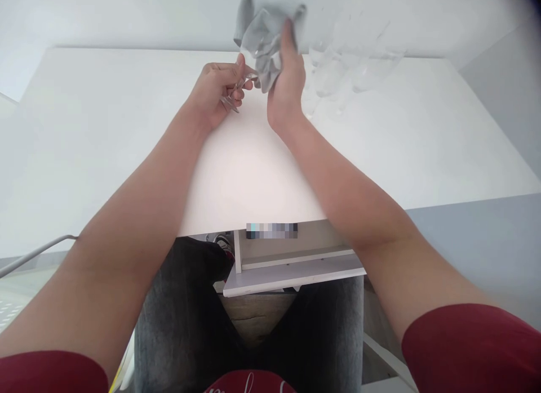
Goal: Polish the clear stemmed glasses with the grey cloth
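My left hand (220, 85) is closed around the thin stem of a clear wine glass (230, 104), whose round foot shows below the fingers. The glass tilts away from me over the far part of the white table (249, 173). A grey cloth (267, 35) is bunched at the bowl, covering part of it, and its edges are smeared by motion. My right hand (288, 85) grips this cloth against the bowl, thumb up along its right side. Its other fingers are hidden behind the cloth and palm.
Several clear stemmed glasses (327, 83) stand at the back of the table, right of my hands, faint against the white wall. An open drawer (291, 269) juts out below the front edge above my lap. A grey cable (38, 252) runs at the left.
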Available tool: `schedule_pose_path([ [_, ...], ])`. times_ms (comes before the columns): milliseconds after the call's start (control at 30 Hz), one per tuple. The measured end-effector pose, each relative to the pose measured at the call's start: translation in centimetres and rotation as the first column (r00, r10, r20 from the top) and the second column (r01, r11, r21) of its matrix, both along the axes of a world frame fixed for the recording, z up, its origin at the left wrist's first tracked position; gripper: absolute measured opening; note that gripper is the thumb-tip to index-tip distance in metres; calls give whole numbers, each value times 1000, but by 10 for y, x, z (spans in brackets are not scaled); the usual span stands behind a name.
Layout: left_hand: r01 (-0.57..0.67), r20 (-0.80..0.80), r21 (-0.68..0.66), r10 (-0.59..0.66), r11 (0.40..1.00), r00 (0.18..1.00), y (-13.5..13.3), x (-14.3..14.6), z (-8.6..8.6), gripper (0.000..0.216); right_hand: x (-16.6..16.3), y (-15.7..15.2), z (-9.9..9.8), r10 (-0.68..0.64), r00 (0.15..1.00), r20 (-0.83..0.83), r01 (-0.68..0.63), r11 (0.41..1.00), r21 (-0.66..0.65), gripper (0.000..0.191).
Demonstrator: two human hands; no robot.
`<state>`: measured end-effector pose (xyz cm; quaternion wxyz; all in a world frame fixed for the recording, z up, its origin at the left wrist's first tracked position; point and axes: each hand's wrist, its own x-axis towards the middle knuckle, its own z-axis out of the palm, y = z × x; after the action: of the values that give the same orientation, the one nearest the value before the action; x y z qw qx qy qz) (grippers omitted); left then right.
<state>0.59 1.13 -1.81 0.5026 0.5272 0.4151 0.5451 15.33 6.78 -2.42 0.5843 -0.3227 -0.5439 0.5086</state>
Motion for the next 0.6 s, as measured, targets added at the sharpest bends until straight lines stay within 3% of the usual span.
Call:
schedule_pose_path([
  [100, 35, -28, 4, -35, 999, 999, 0, 1, 1, 41, 4, 3, -8, 44, 993, -110, -51, 997, -64, 92],
  [333, -48, 91, 17, 46, 999, 995, 6, 5, 1, 47, -23, 28, -32, 276, 938, -207, -277, 960, 25, 85],
  [467, -75, 79, 6, 74, 997, 994, 3, 8, 3, 40, -20, 6, -16, 250, 945, -212, -269, 961, -69, 90],
  [600, -53, 100, -40, 57, 998, 993, -1, 9, 8, 35, -12, -38, 10, 208, 961, -179, -234, 962, -140, 74],
])
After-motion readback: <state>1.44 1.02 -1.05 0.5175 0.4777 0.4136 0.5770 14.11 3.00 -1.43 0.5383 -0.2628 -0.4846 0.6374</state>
